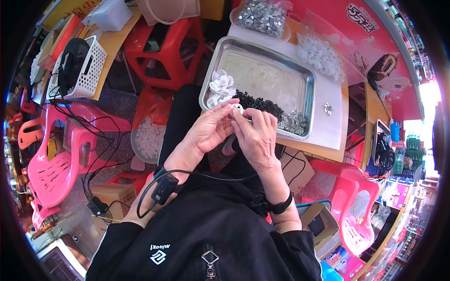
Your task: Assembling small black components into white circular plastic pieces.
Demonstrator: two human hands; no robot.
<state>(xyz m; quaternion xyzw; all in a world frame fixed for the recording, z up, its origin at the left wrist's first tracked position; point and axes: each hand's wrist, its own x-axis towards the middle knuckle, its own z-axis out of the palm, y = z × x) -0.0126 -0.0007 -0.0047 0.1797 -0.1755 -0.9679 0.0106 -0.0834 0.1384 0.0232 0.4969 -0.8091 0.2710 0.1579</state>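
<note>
My left hand [209, 127] and my right hand [255, 136] meet over the near edge of a metal tray [311, 100]. Between their fingertips is a small white round plastic part [237, 107] with a dark spot on it; both hands are closed on it. In the tray, a pile of white plastic parts [221, 85] lies at the left. Small black pieces [262, 105] run along the near side, partly behind my fingers. Small shiny metal pieces [293, 122] are heaped in the near right corner.
Beyond the tray stands a bag of metal pieces [262, 18]; white rings [319, 55] lie to its right. A few metal bits [328, 108] rest on the white board. A tub of white parts [149, 138] stands below left, near a red stool [165, 56]. A cable crosses my forearms.
</note>
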